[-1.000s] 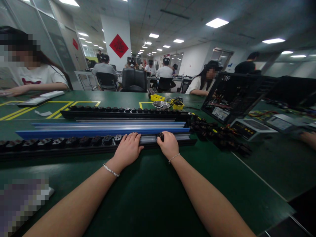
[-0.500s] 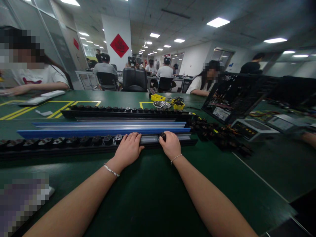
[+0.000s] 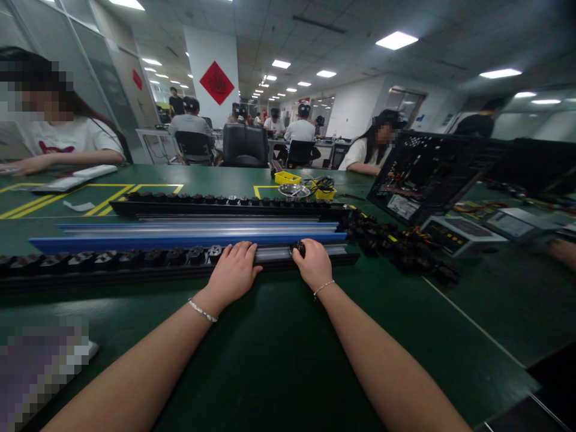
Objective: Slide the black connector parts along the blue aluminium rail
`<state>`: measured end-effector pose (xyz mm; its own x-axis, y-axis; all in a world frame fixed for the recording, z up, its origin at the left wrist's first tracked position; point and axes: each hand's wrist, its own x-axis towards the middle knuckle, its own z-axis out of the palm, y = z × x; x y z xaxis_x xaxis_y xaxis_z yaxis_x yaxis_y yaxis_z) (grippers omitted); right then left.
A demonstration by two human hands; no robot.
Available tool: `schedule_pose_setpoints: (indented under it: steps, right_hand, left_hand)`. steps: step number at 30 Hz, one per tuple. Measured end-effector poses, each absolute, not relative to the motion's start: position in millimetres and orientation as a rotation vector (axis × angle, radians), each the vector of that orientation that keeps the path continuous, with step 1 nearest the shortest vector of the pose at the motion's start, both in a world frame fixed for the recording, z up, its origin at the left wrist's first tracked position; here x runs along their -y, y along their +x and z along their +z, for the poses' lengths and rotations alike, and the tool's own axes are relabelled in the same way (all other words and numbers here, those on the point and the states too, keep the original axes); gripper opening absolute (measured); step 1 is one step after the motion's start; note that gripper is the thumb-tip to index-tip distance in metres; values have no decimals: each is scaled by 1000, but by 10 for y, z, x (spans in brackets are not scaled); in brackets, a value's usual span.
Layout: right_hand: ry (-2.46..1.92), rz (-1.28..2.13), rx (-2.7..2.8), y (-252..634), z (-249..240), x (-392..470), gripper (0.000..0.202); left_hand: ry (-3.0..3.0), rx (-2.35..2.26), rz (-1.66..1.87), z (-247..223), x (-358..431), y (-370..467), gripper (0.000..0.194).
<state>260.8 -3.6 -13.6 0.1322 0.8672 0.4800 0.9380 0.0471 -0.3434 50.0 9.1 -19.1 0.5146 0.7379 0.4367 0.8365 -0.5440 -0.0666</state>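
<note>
My left hand (image 3: 237, 268) lies over a long black channel rail (image 3: 148, 273), its fingers stretched across the top and its thumb held apart. Under and beside those fingers sits a row of small black socket modules (image 3: 168, 257), fitted along the rail to the left. My right hand (image 3: 314, 262) is closed on a black socket module (image 3: 297, 247) at the rail's right part. Fingers hide much of that piece. Between the hands a bare silvery stretch of the rail shows. Just behind it lie blue-edged metal strips (image 3: 193, 242).
A second black rail with modules (image 3: 234, 204) lies farther back. Loose black modules (image 3: 396, 246) are heaped right, near a power supply unit (image 3: 465, 234) and an open computer case (image 3: 423, 174). A metal dish (image 3: 294, 191) and yellow trays (image 3: 287, 178) stand behind. Co-workers sit around.
My right hand has shifted very slightly right with the module. My left hand has hardly moved. In the background a person at far right has moved right.
</note>
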Motion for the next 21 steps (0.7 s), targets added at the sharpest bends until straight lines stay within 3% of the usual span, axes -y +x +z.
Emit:
schedule_pose_setpoints:
  steps: [21]
  right_hand:
    - [-1831, -154, 1728, 2677, -141, 40, 31]
  left_hand:
    - [-2501, 1330, -519, -181, -93, 500, 50]
